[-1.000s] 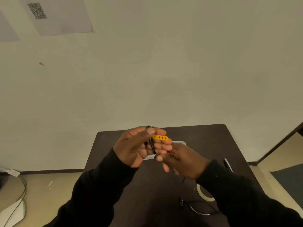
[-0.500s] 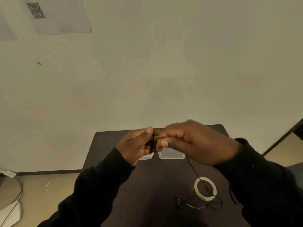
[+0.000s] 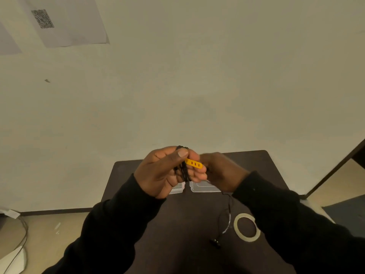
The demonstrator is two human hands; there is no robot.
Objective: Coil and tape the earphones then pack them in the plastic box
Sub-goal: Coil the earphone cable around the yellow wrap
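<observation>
left hand raised above the dark table, palm turned toward the camera, fingers curled and thumb pressed down. wrapped around those fingers: several black loops of the earphones cord, held tight under the thumb. sticking out to the right from between thumb and fingers: a small yellow strap with three slots.

right hand just behind and to the right of the left one, touching it near the fingertips, fingers bent in and closed; pinching the cord, apparently, though the contact itself sits hidden behind the left hand. black sleeves on both arms.

running down from under the right hand: the loose end of the cord, hanging to the table, curving left of a tape roll and ending in a small black earbud lying on the tabletop, near the roll but not touching it. tape roll flat on the table, partly covered by the right sleeve.

below the hands, on the table: a clear plastic box, open and shallow, and just to its left a second clear piece, likely the lid, mostly hidden by the left hand. nothing visible inside the box.

behind everything: a pale wall with a sheet of paper bearing a printed code.
</observation>
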